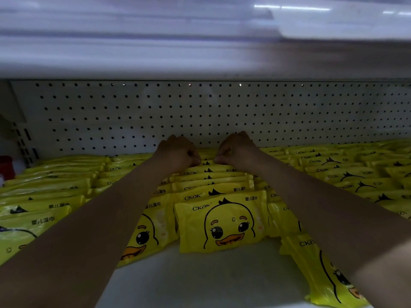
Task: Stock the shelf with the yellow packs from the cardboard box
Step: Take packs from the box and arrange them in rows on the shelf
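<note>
So the white metal shelf board (200,281) runs the whole width, with a bare strip at the front. Behind it there's a white perforated back panel (155,112) full of little round holes, and the pale underside of the next shelf up (133,52) hangs overhead, pretty blurry. Lighting is dim.

The glossy yellow plastic packs (360,181) are already on the shelf, standing in tight rows from the front edge back to the panel. Each one says "CKak" in black with a little crown-ish tuft, plus "婴儿湿巾". The front yellow duck-face pack of the middle row (222,225) shows the full cartoon: big eyes, orange bill.

Both bare forearms reach in over that middle row. The left hand (178,154) and right hand (236,150) sit close together on the top edges of the rearmost packs, fingers curled under, knuckles up. Can't tell if they're actually pinching a pack.

Small red object (6,167) at the far left, too dark to identify.
</note>
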The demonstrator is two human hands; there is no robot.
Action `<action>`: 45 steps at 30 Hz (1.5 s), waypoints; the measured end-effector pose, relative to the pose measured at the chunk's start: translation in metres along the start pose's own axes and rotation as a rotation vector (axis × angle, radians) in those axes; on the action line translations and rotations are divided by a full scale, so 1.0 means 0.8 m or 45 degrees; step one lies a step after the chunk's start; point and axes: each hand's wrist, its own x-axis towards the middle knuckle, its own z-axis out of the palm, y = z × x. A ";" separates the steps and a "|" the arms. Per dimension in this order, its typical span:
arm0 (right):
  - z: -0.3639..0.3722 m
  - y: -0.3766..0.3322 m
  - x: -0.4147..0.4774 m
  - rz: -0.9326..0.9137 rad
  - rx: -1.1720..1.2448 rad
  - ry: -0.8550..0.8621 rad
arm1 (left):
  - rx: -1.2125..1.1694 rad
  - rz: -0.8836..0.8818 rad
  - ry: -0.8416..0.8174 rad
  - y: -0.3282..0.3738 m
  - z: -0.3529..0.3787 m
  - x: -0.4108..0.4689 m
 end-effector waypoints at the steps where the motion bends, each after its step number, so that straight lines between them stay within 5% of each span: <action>1: -0.002 0.002 0.001 0.016 0.031 0.012 | -0.026 -0.025 0.006 0.000 -0.002 0.003; 6: 0.001 0.015 0.008 0.103 0.149 0.095 | -0.383 -0.116 0.098 -0.017 -0.005 0.007; 18: 0.011 -0.001 0.023 0.169 -0.067 -0.023 | -0.027 -0.109 0.038 -0.018 0.008 0.017; 23: 0.009 0.000 0.024 0.145 -0.032 0.106 | -0.232 -0.086 0.143 -0.026 0.006 0.020; 32: -0.003 -0.016 0.016 0.224 -0.135 0.031 | 0.027 -0.168 0.066 -0.023 -0.001 0.015; 37: -0.037 -0.021 -0.032 0.166 0.074 -0.063 | 0.009 -0.160 -0.117 -0.008 -0.037 -0.026; 42: -0.066 -0.049 -0.101 0.046 0.163 -0.253 | -0.128 -0.148 -0.535 0.022 -0.070 -0.097; 45: -0.068 -0.063 -0.130 0.081 0.074 -0.449 | 0.072 -0.131 -0.702 0.033 -0.062 -0.126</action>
